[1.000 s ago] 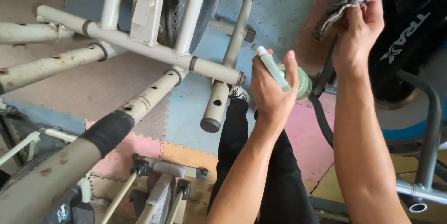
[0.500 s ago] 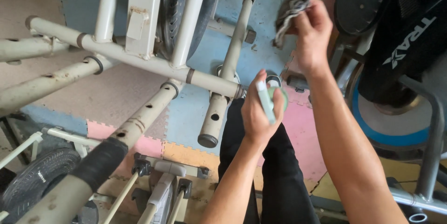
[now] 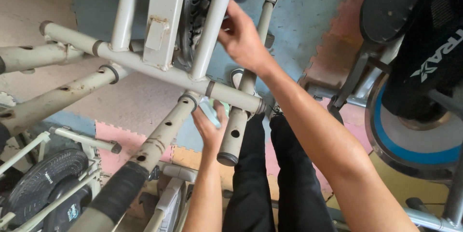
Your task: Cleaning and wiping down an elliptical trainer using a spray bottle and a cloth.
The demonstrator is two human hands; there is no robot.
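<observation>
My left hand (image 3: 208, 128) had its grip clamped on a pale green bottle (image 3: 211, 112) under the grey frame (image 3: 144, 65); my right hand (image 3: 242, 39) reached in, its grip unclear.

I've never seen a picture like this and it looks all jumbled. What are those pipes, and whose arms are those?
The camera sits on a person's head and looks down, so the arms are their own. The pipes are the pale metal frame of an exercise machine, standing on coloured foam floor mats. The left hand reaches under a pipe, its grip around a small pale green bottle. The right hand reaches up to the frame; what it holds is hidden. Below are the person's legs in black trousers. A fan lies bottom left.
</observation>
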